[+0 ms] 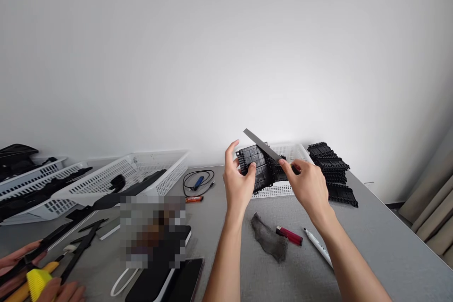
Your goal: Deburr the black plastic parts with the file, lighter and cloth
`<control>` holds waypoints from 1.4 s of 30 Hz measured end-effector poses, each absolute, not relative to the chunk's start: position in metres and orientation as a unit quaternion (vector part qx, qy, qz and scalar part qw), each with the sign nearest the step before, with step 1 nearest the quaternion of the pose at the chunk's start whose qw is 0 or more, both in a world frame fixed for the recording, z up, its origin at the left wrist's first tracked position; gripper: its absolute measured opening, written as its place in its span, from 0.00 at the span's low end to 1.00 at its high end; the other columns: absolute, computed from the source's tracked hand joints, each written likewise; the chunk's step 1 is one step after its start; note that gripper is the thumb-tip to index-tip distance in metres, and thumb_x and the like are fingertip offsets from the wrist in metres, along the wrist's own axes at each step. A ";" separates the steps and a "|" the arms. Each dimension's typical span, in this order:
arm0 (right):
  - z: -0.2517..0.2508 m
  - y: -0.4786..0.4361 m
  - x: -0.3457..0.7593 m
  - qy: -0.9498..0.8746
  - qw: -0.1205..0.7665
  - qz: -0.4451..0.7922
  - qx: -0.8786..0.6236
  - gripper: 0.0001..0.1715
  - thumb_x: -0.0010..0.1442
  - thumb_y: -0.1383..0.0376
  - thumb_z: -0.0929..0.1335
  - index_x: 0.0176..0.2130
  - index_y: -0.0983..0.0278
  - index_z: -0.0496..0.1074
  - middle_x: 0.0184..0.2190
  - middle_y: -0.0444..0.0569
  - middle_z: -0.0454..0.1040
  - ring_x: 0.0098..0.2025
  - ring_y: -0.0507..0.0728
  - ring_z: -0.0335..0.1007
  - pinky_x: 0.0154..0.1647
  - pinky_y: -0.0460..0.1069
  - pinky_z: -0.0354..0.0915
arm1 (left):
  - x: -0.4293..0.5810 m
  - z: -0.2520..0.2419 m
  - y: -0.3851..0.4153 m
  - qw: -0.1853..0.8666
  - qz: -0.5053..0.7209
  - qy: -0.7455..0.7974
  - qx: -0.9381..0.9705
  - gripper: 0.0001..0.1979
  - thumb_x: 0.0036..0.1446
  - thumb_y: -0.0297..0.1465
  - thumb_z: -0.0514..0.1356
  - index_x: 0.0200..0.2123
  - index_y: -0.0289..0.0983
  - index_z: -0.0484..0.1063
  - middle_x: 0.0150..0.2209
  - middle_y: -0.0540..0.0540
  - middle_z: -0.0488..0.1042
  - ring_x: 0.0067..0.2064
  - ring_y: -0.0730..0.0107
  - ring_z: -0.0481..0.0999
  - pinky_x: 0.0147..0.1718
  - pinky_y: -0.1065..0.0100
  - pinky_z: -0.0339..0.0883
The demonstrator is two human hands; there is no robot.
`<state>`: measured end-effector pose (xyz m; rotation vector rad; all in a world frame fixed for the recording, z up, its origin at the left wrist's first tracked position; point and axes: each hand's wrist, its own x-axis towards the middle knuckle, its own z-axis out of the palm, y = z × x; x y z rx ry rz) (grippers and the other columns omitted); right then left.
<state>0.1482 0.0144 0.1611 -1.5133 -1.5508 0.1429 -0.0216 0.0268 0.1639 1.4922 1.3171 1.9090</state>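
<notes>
The left hand [239,184] has its grip clamped on a black part [256,167], held above the table [371,245]. The right hand [307,184] has its grip closed on a flat blade [260,142] laid slantwise across the part's top. Just behind stands a basket [297,151], with a stack [329,163] of like parts to its right. This part looks mid-work; which of the others are finished I cannot tell. A cloth [269,240], lighter [289,235] and pen [316,244] lie near.

One metal strip [262,144], one marker [317,245], one red lighter [289,235]
</notes>
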 end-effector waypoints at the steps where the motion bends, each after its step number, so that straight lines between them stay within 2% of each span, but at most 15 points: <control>1: 0.161 0.016 0.149 -0.626 0.473 0.067 -0.616 0.33 0.65 0.39 0.61 0.23 0.61 0.67 0.17 0.45 0.64 0.20 0.52 0.52 0.23 0.49 0.48 | -0.022 0.164 0.026 0.182 0.678 0.467 0.537 0.30 0.50 0.26 0.64 0.58 0.44 0.65 0.48 0.43 0.76 0.47 0.62 0.79 0.46 0.63 0.72; 3: 0.160 0.019 0.152 -0.617 0.497 0.098 -0.602 0.35 0.66 0.39 0.60 0.21 0.61 0.63 0.17 0.43 0.61 0.20 0.51 0.49 0.23 0.49 0.46 | -0.023 0.164 0.026 0.183 0.674 0.469 0.540 0.28 0.51 0.27 0.63 0.57 0.44 0.67 0.50 0.43 0.75 0.46 0.62 0.78 0.45 0.64 0.72; 7: 0.157 0.027 0.159 -0.618 0.522 0.207 -0.550 0.36 0.66 0.38 0.58 0.25 0.62 0.67 0.16 0.41 0.58 0.20 0.51 0.51 0.22 0.48 0.48 | -0.024 0.161 0.029 0.185 0.698 0.474 0.504 0.22 0.52 0.29 0.62 0.52 0.43 0.67 0.41 0.47 0.76 0.38 0.67 0.77 0.37 0.68 0.70; 12: 0.154 0.028 0.155 -0.652 0.496 0.311 -0.482 0.29 0.56 0.41 0.70 0.37 0.64 0.75 0.21 0.41 0.65 0.19 0.51 0.56 0.20 0.47 0.51 | -0.023 0.159 0.034 0.182 0.737 0.455 0.465 0.22 0.50 0.32 0.65 0.47 0.42 0.62 0.35 0.51 0.73 0.34 0.71 0.75 0.35 0.71 0.68; 16: 0.154 0.029 0.146 -0.652 0.512 0.340 -0.445 0.24 0.57 0.45 0.70 0.31 0.63 0.72 0.16 0.39 0.61 0.18 0.50 0.52 0.18 0.47 0.48 | -0.024 0.163 0.034 0.258 0.754 0.444 0.410 0.25 0.45 0.33 0.68 0.42 0.43 0.58 0.29 0.55 0.71 0.29 0.73 0.73 0.31 0.72 0.66; 19: 0.152 0.033 0.145 -0.630 0.540 0.334 -0.447 0.24 0.57 0.46 0.70 0.28 0.63 0.70 0.15 0.39 0.59 0.18 0.50 0.50 0.19 0.47 0.48 | -0.025 0.167 0.032 0.279 0.731 0.471 0.407 0.27 0.41 0.34 0.70 0.43 0.42 0.61 0.27 0.56 0.71 0.27 0.73 0.72 0.29 0.72 0.65; 23: 0.150 0.037 0.151 -0.609 0.565 0.280 -0.481 0.23 0.55 0.47 0.71 0.30 0.65 0.73 0.16 0.38 0.57 0.20 0.50 0.48 0.20 0.47 0.45 | -0.028 0.168 0.031 0.304 0.668 0.488 0.474 0.29 0.40 0.36 0.71 0.48 0.38 0.71 0.32 0.50 0.77 0.33 0.66 0.77 0.33 0.68 0.69; 25: 0.152 0.036 0.154 -0.619 0.572 0.244 -0.480 0.22 0.56 0.48 0.71 0.29 0.65 0.73 0.19 0.40 0.59 0.22 0.50 0.48 0.22 0.47 0.46 | -0.031 0.168 0.031 0.337 0.632 0.481 0.505 0.23 0.41 0.36 0.71 0.42 0.35 0.76 0.34 0.47 0.79 0.35 0.64 0.78 0.35 0.67 0.70; 28: 0.155 0.034 0.157 -0.646 0.568 0.207 -0.465 0.22 0.58 0.49 0.70 0.27 0.65 0.73 0.21 0.42 0.63 0.24 0.51 0.49 0.24 0.48 0.47 | -0.034 0.166 0.032 0.385 0.594 0.479 0.520 0.17 0.39 0.35 0.72 0.34 0.34 0.78 0.33 0.46 0.80 0.35 0.64 0.77 0.36 0.66 0.70; 32: 0.156 0.035 0.160 -0.660 0.556 0.188 -0.469 0.23 0.59 0.48 0.69 0.29 0.65 0.75 0.20 0.42 0.62 0.24 0.51 0.49 0.24 0.48 0.46 | -0.035 0.165 0.031 0.399 0.576 0.474 0.533 0.17 0.40 0.33 0.72 0.37 0.35 0.78 0.35 0.44 0.81 0.36 0.62 0.79 0.38 0.64 0.72; 38: 0.152 0.041 0.168 -0.648 0.557 0.199 -0.479 0.25 0.56 0.44 0.71 0.32 0.64 0.77 0.21 0.43 0.63 0.24 0.52 0.51 0.24 0.48 0.47 | -0.033 0.162 0.032 0.374 0.591 0.472 0.537 0.23 0.43 0.29 0.70 0.45 0.40 0.70 0.40 0.46 0.80 0.42 0.60 0.81 0.43 0.60 0.74; 42: 0.152 0.042 0.174 -0.630 0.547 0.179 -0.521 0.26 0.58 0.43 0.69 0.27 0.62 0.70 0.19 0.40 0.57 0.23 0.51 0.45 0.24 0.48 0.45 | -0.036 0.156 0.036 0.330 0.614 0.485 0.528 0.25 0.45 0.28 0.70 0.47 0.42 0.68 0.46 0.44 0.79 0.47 0.59 0.79 0.49 0.58 0.72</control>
